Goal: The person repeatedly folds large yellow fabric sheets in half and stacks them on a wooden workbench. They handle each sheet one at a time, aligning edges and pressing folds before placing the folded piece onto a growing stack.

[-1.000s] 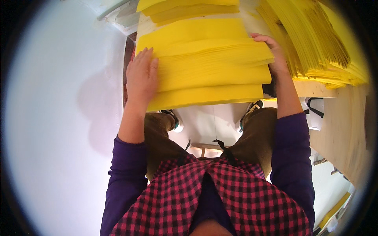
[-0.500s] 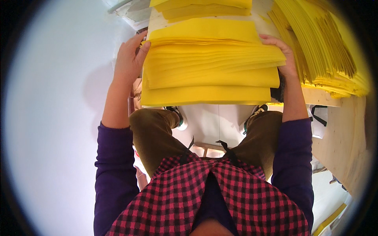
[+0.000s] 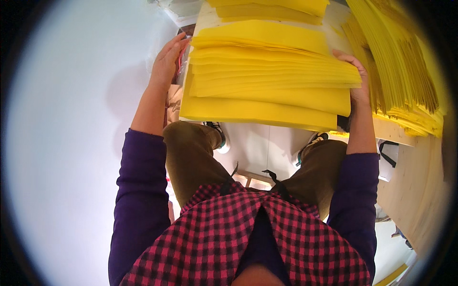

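A fanned stack of thin yellow, cloth-like sheets (image 3: 272,69) lies in front of me, its layers stepped toward my body. At its left edge my left hand (image 3: 167,59) is open, fingers stretched out, with a small gap between them and the sheets. My right hand (image 3: 359,71) curls around the right end of the stack; its fingers bend at the far corner, while the thumb is hidden by the sheets. Below the fanned layers, broader yellow sheets (image 3: 257,114) reach out over the near edge.
Another yellow pile (image 3: 272,12) lies beyond the stack. To the right, tall heaps of folded yellow sheets (image 3: 396,62) stand on a wooden table (image 3: 410,186). A white wall (image 3: 71,143) runs along my left. Brown paper (image 3: 173,97) sits beside the stack, above my knee.
The view has shifted, so the stack appears farther right. My left thumb has come off the sheets' left edge, and that hand is now a little apart from them. My right hand stays at its end.
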`<state>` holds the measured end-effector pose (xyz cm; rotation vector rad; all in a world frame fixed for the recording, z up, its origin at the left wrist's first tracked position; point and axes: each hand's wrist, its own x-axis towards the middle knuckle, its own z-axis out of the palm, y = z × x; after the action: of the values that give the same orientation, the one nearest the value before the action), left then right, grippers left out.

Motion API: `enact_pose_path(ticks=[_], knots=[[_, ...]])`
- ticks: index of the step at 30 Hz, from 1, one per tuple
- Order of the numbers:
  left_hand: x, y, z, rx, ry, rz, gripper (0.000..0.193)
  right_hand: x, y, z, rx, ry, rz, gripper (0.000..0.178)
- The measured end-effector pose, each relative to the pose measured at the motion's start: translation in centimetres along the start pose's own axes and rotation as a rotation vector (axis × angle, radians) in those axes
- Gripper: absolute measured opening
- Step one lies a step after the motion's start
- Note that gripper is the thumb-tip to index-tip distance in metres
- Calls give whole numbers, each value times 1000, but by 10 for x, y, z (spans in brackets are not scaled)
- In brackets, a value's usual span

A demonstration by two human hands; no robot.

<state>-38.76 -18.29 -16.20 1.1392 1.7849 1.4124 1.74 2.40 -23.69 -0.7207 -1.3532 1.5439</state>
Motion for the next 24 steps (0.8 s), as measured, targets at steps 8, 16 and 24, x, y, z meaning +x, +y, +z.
enact_pose_path(ticks=[8,16,24], knots=[[16,-29,-9,-115,-248,4,58,1,-7,8,-33,50,11,15],[27,-33,-5,-114,-299,68,60,10,-14,3,-116,138,71,20],[39,-40,-11,-19,-205,100,49,23,-30,27,-312,154,146,50]])
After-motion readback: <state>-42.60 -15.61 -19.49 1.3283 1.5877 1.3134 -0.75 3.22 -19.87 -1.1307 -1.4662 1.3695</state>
